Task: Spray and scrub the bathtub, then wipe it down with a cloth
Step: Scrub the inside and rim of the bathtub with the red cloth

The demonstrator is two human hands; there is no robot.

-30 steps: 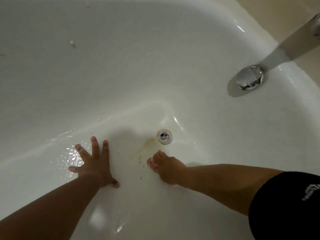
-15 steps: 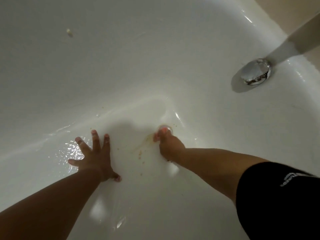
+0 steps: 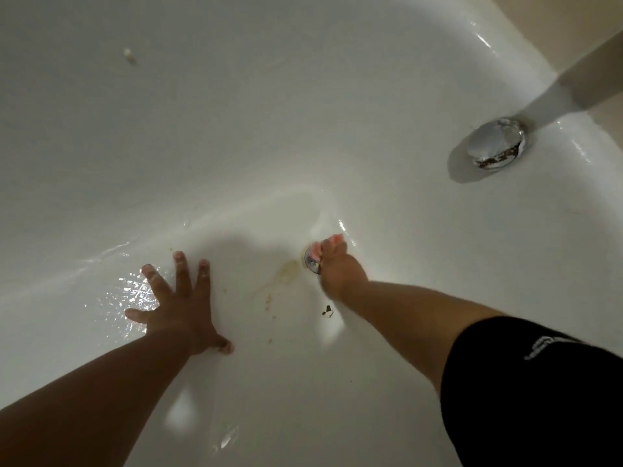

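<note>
I look down into a white bathtub (image 3: pixel 303 112) with a wet floor. My left hand (image 3: pixel 178 305) lies flat on the tub floor, fingers spread. My right hand (image 3: pixel 337 267) reaches to the metal drain (image 3: pixel 310 261), its fingertips on the drain and partly covering it. A yellowish-brown stain (image 3: pixel 288 269) sits just left of the drain, with small specks below it. No cloth, brush or spray bottle is in view.
A chrome overflow cap (image 3: pixel 497 143) is on the tub's end wall at the upper right. A dark fleck (image 3: pixel 327 311) lies on the floor below my right hand. A small bit of debris (image 3: pixel 128 53) clings to the far wall.
My right hand has moved forward from beside the stain onto the drain. My left hand has stayed flat in place.
</note>
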